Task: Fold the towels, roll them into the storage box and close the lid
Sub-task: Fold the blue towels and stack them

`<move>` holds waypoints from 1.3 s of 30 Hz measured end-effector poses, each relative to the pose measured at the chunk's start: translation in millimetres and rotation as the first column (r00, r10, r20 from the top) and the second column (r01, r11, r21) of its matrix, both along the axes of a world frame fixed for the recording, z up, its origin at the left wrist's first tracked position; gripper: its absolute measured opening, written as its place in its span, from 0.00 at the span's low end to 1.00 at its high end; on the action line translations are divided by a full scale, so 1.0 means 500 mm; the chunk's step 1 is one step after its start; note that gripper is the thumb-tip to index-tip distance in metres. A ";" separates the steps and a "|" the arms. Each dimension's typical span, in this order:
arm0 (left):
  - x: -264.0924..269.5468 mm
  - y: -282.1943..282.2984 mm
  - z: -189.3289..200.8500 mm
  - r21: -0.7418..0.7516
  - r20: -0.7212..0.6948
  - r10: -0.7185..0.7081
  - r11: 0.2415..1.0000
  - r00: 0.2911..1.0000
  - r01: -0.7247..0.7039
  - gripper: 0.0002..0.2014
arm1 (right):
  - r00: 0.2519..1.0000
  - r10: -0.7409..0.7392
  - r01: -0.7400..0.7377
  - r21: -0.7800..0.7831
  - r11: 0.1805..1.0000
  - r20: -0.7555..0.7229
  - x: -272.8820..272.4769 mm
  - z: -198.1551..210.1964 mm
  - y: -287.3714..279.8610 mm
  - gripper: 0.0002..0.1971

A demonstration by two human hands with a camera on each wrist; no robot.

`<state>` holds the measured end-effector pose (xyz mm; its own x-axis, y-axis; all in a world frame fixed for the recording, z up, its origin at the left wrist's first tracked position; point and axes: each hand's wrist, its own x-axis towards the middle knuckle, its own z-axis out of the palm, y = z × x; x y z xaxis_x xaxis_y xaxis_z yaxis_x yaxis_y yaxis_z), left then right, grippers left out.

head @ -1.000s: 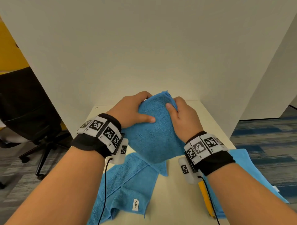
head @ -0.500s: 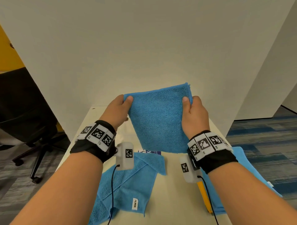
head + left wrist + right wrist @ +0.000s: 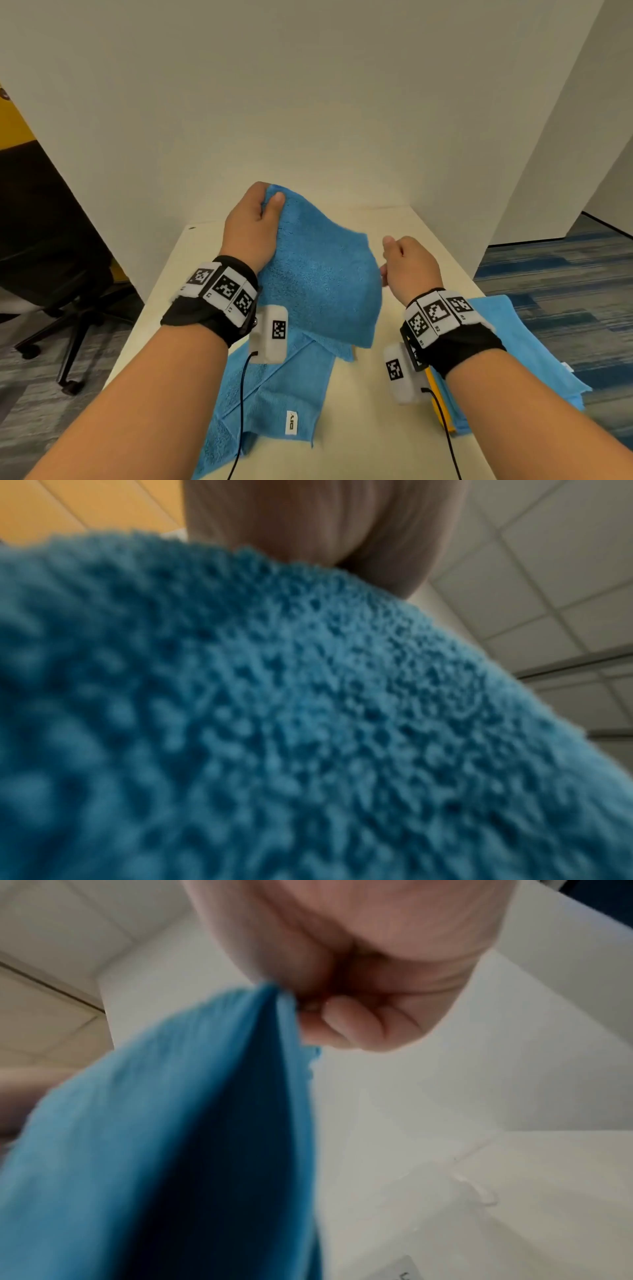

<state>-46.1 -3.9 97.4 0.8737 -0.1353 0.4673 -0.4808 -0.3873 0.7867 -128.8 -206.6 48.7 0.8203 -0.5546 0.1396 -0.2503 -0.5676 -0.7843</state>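
Head view: left hand (image 3: 251, 228) pinches the top corner of the held towel (image 3: 320, 274), thumb on the near face, fingers curled behind. Right hand (image 3: 409, 262) is curled at the held towel's right edge, lower than the left, fingers tucked against the cloth. Held towel hangs slack between both hands, above the bench (image 3: 370, 411), lower corner drooping toward a second towel (image 3: 281, 394) that lies rumpled flat on the bench below it, white tag up. Third towel (image 3: 513, 342) lies right of the held towel, under the right wrist, draping over the bench edge. Yellow item (image 3: 442, 407) partly shows on it; can't tell what it is. Office chair (image 3: 51, 274) far left of the held towel, off the bench

Left wrist view: held towel (image 3: 274, 723) fills the frame, blurred; palm (image 3: 342, 520) above it

Right wrist view: fingers (image 3: 346, 1023) curled, gripping the held towel (image 3: 188, 1137) at a gathered edge; cloth hangs down-left from the grip
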 end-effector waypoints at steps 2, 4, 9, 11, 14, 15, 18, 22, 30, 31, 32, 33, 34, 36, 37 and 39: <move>-0.011 0.004 0.002 0.148 0.005 -0.084 0.986 0.996 0.083 0.09 | 0.996 -0.010 0.005 0.045 0.999 0.090 -0.007 0.001 0.005 0.19; -0.020 0.006 0.002 0.275 0.012 -0.188 0.945 0.982 0.177 0.07 | 0.977 0.101 -0.105 0.011 0.994 0.189 -0.013 0.013 0.016 0.21; -0.047 0.003 -0.006 0.350 -0.069 -0.422 0.838 0.904 0.418 0.05 | 0.854 0.500 -0.489 -0.108 0.865 0.141 -0.039 0.032 0.053 0.38; -0.057 0.000 -0.009 0.329 -0.100 -0.457 0.823 0.884 0.463 0.06 | 0.834 0.543 -0.537 -0.084 0.840 0.099 -0.053 0.029 0.060 0.32; -0.065 -0.003 -0.010 0.325 -0.114 -0.478 0.810 0.871 0.487 0.06 | 0.849 0.526 -0.517 -0.128 0.846 0.048 -0.070 0.018 0.063 0.16; -0.069 -0.004 -0.012 0.313 -0.125 -0.481 0.811 0.868 0.495 0.06 | 0.855 0.517 -0.507 -0.151 0.849 0.037 -0.077 0.015 0.062 0.15; -0.081 -0.006 -0.018 0.245 -0.220 -0.486 0.812 0.846 0.530 0.10 | 0.871 0.485 -0.470 -0.155 0.869 0.077 -0.089 0.011 0.057 0.13; -0.089 -0.020 -0.028 0.339 -0.346 -0.446 0.761 0.825 0.553 0.29 | 0.900 0.421 -0.395 -0.197 0.897 0.111 -0.101 0.006 0.034 0.08; -0.084 -0.072 -0.062 0.500 -0.502 -0.276 0.681 0.820 0.536 0.22 | 0.970 0.154 -0.133 -0.120 0.984 0.190 -0.133 0.014 -0.093 0.16; -0.083 -0.083 -0.066 0.493 -0.501 -0.262 0.697 0.825 0.521 0.18 | 0.977 0.118 -0.100 -0.103 0.990 0.177 -0.138 0.014 -0.114 0.16; -0.083 -0.094 -0.072 0.473 -0.506 -0.244 0.724 0.828 0.502 0.16 | 0.984 0.083 -0.070 -0.083 0.994 0.158 -0.144 0.014 -0.136 0.15; -0.084 -0.105 -0.078 0.426 -0.522 -0.232 0.763 0.821 0.486 0.15 | 0.990 0.050 -0.042 -0.062 0.997 0.134 -0.148 0.012 -0.157 0.15; -0.087 -0.119 -0.084 0.352 -0.550 -0.234 0.806 0.802 0.476 0.16 | 0.994 0.021 -0.016 -0.043 0.999 0.108 -0.152 0.011 -0.177 0.15; -0.099 -0.151 -0.099 0.155 -0.611 -0.276 0.878 0.742 0.454 0.15 | 0.999 -0.022 0.022 -0.020 1.000 0.046 -0.159 0.002 -0.211 0.16; -0.109 -0.171 -0.106 0.042 -0.635 -0.310 0.901 0.707 0.432 0.14 | 0.999 -0.037 0.037 -0.010 0.999 0.016 -0.162 -0.004 -0.226 0.16; -0.130 -0.217 -0.117 -0.146 -0.667 -0.362 0.921 0.651 0.361 0.14 | 0.997 -0.060 0.062 0.020 0.998 -0.050 -0.169 -0.018 -0.257 0.18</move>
<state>-111.2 -112.6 38.7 0.8319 -0.5087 -0.2217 0.0718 -0.2975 0.9520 -213.5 -335.0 39.6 0.7905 -0.6063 0.0871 -0.3228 -0.5333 -0.7819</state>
